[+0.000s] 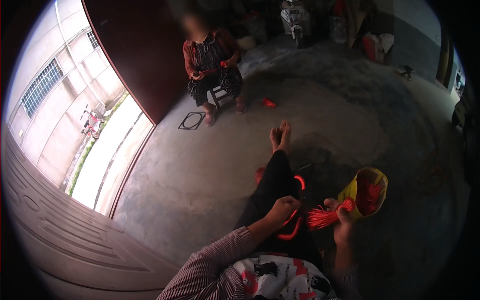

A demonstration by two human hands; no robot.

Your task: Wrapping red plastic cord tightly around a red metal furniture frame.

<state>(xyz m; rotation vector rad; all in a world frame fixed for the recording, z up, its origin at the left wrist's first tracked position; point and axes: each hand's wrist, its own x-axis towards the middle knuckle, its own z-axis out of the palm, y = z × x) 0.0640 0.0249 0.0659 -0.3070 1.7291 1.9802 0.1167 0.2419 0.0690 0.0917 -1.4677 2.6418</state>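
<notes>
My left hand [282, 209] is closed in a pinch on a curved loop of thick red cord [288, 235] over my dark trousers. A thin dark piece shows beside the fingertips; what it is, I cannot make out. To the right, my right hand [343, 225] is wrapped round a bundle of red strands [322, 218], gathered at the top and fanning out leftward toward the loop. Just beyond that hand stands a yellow bucket-like container [350, 189] with red material [368, 196] inside.
Across the concrete floor [200, 165], another person [212, 65] sits on a stool holding red material. A red bundle [269, 102] and a square frame [191, 120] lie near them. An open doorway is at left, a scooter [296, 20] at the back.
</notes>
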